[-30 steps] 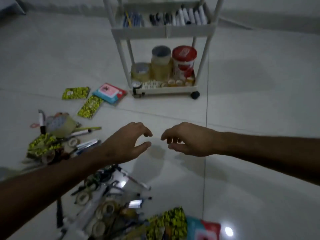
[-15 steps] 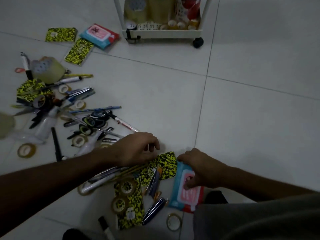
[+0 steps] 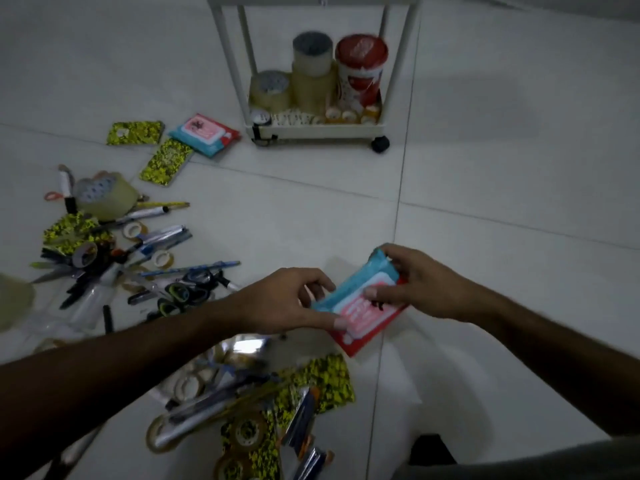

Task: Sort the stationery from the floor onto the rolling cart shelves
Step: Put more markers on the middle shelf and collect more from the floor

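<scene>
I grip the blue packet with my left hand and right hand, its long axis angled toward the rolling cart ahead.

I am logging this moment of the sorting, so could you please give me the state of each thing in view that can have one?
Left hand: pinches the held packet's near end.
Right hand: grips its far end.
Blue and pink soft packet with red edge: held in both hands, flap closed.
White rolling cart: upright, bottom shelf loaded.
Red-lidded tub: upright, lid on.
Second blue and pink packet: flat on floor.
</scene>
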The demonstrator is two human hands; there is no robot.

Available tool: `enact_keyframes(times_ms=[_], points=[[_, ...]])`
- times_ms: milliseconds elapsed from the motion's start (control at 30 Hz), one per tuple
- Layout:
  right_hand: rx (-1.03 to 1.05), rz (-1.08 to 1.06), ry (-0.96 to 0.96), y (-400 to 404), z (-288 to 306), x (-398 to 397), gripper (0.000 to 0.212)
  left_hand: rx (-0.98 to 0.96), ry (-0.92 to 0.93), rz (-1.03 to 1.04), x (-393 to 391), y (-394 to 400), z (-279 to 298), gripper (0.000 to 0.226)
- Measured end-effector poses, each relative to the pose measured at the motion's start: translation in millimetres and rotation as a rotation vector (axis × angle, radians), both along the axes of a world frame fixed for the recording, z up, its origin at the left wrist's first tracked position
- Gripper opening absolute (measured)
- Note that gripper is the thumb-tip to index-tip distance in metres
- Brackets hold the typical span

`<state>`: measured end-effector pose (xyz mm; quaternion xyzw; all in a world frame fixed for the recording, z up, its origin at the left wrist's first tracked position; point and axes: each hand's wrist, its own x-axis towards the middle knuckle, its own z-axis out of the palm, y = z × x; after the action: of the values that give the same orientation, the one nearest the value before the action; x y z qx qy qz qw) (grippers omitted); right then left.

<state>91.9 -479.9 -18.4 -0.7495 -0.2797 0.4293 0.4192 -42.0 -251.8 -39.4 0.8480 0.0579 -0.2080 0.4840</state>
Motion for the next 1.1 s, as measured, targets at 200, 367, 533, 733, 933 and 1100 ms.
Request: enact_keyframes(times_ms=[200, 367, 533, 733, 933, 1100], points=[[0.337, -0.324, 0.015, 60.2, 123.1, 75.6, 0.038, -0.27, -0.306, 0.454, 111.3, 40.3, 126.2, 0.071], [0.55, -0.455, -0.092, 101.8, 290.6, 126.7, 0.044, -0.52, -0.594, 0.629, 174.8, 65.0, 298.1, 0.077], [0.598, -0.505, -0.173, 122.0, 451.6, 146.9, 0.048, -0.458, -0.649, 0.693, 194.3, 74.9, 461.0, 0.055], [0.587, -0.503, -0.187, 126.3, 612.4, 166.0, 0.047, -0.431, -0.657, 0.67, 209.7, 85.6, 628.6, 0.033], [0.521, -0.59, -0.243, 141.4, 737.7, 215.8, 0.043, -0.317, -0.61, 0.672, 262.3, 114.2, 751.3, 0.025], [0.344, -0.594, -0.215, 179.9, 784.9, 295.8, 0.05, -0.233, -0.497, 0.724, 347.0, 153.2, 798.6, 0.034]])
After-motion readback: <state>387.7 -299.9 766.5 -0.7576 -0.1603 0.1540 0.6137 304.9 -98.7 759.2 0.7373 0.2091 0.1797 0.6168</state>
